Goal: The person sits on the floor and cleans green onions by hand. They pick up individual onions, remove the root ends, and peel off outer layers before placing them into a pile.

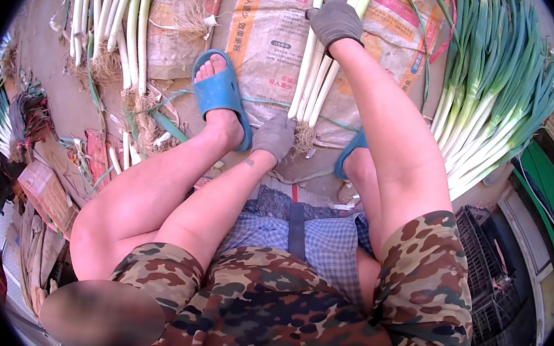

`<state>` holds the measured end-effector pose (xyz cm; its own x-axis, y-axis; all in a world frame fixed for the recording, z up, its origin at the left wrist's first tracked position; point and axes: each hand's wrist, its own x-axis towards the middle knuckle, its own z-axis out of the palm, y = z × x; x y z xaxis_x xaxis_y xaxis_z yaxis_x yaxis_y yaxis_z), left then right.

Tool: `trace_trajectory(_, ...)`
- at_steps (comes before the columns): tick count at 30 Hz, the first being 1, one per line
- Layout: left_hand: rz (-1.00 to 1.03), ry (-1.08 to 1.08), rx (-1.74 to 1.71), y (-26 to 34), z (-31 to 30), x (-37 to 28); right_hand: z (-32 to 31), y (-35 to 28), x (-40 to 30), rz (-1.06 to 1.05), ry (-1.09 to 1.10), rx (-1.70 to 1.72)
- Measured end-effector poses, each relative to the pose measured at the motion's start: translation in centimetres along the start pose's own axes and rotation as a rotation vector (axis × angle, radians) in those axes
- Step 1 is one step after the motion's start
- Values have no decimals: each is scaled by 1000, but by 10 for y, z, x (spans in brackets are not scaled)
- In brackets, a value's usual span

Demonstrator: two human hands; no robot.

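Several long green onions point(311, 81) with white stems lie on printed woven plastic sacking point(270, 32) before me, their roots towards me. My right hand point(335, 21), in a grey glove, is closed over their stems near the top of the view. Low on the same stems, beside the hairy roots point(304, 136), my gloved left hand point(275, 135) touches the left side; its fingertips are partly hidden, so I cannot tell if it grips. A thin green strip point(264, 101) runs across the sacking under the stems.
Untrimmed green onions with roots point(117, 12) lie at upper left, a big pile of clean green onions point(484, 103) at right. Blue slippers point(220, 90) are on my feet. Black plastic crates point(490, 293) stand at lower right, a pinkish basket point(45, 190) at left. Peelings litter the ground.
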<state>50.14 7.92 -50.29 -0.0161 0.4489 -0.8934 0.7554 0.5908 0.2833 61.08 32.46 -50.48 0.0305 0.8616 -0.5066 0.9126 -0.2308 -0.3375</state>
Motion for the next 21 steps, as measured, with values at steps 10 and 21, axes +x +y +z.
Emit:
trace_trajectory(10,-18,-136,155,7,-16,14,13,55,-83,38,84,123)
trace_trajectory(21,111,-212,276,-7,-9,32,92,66,-156,-177,264,19)
